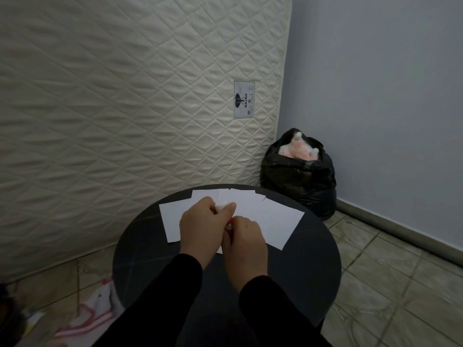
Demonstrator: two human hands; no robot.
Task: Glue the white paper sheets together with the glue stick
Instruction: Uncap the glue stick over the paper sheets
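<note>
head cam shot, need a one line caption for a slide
Both hands, left hand and right hand, grip a red glue stick over white paper sheets on a round dark table.

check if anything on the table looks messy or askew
The white paper sheets lie fanned and overlapping at uneven angles on the round black table, not squared up. Nothing looks spilled or torn.

head view | looks forward and down | close over round table [140, 259] | no second view
</note>
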